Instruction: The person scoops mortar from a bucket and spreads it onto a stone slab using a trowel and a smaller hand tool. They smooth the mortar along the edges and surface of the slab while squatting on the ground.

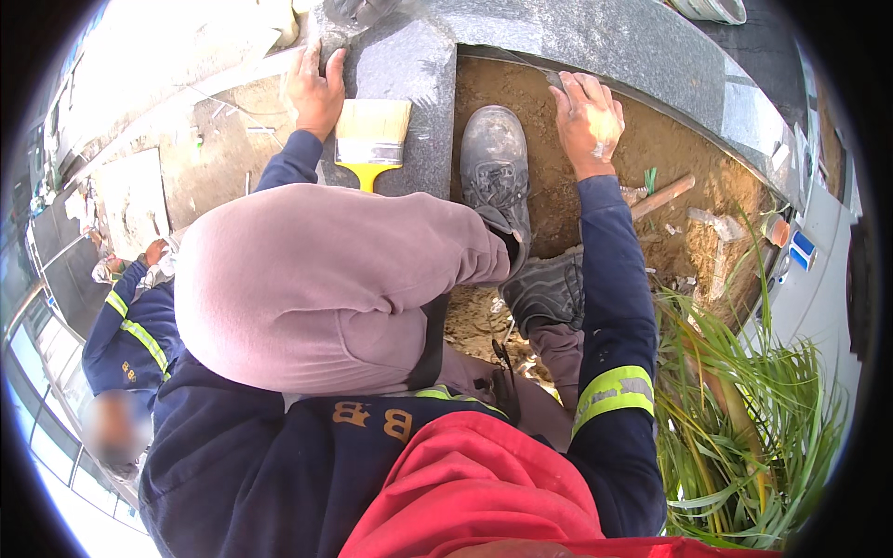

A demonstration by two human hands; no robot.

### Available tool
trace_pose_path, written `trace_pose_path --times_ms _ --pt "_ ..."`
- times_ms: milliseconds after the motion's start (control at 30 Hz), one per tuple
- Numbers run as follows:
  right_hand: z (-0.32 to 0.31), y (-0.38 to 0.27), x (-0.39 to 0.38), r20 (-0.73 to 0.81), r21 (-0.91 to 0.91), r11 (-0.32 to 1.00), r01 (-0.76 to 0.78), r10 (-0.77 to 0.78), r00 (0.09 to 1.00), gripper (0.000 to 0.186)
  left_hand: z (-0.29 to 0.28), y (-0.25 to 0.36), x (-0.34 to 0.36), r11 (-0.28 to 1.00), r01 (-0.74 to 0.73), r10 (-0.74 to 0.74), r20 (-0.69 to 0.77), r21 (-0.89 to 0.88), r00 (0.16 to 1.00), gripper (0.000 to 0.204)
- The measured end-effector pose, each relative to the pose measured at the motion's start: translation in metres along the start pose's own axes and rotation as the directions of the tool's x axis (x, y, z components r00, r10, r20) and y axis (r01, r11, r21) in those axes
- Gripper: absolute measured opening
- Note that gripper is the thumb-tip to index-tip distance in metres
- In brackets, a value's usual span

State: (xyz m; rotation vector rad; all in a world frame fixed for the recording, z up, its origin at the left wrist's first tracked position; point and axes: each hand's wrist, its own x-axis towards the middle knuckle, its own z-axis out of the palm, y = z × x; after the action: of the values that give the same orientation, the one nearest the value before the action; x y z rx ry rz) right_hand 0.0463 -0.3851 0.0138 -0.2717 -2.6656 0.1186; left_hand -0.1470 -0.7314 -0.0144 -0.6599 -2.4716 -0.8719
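My left hand (316, 93) reaches to the left edge of a grey stone slab (430, 139), thumb apart from the fingers. It seems to rest there and holds nothing that I can see. Just right of it, a wide paintbrush (372, 132) with pale bristles and a yellow handle lies on the slab. My right hand (590, 119) is at the inner edge of the far curved stone slab (595, 42), over bare soil. Its fingers are curled by a thin dark edge or strip; what they grip, if anything, is hidden.
My shoe (495, 163) stands on the soil (539, 121) between the slabs. A wooden stick (662, 197) lies right of my right forearm, and a leafy green plant (744, 409) grows lower right. Another person (139, 325) in a dark reflective-striped top is at the left. A bucket (712, 9) stands far right.
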Motion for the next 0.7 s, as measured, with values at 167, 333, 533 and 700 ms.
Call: trace_pose_path --times_ms 167,333,533,700 --pt "-0.015 -0.017 0.018 0.055 0.016 0.995 0.102 -0.103 0.993 0.026 -0.009 -0.005 0.0 0.999 0.007 -0.008 0.016 0.047 1.0 0.041" --pt "-0.013 -0.001 0.021 0.051 -0.008 0.995 0.1 -0.099 0.994 0.021 -0.003 -0.002 -0.001 0.999 0.019 -0.02 0.013 0.043 1.0 0.042" --pt "-0.025 0.028 0.01 0.079 -0.048 0.998 0.049 -0.045 0.996 0.021 -0.005 0.0 0.001 0.998 0.024 -0.024 0.003 0.05 1.0 0.043" --pt "-0.027 0.015 0.019 0.082 -0.042 0.99 0.138 -0.134 0.988 0.022 -0.005 -0.005 -0.001 0.997 0.005 -0.003 -0.017 0.08 1.0 0.043"
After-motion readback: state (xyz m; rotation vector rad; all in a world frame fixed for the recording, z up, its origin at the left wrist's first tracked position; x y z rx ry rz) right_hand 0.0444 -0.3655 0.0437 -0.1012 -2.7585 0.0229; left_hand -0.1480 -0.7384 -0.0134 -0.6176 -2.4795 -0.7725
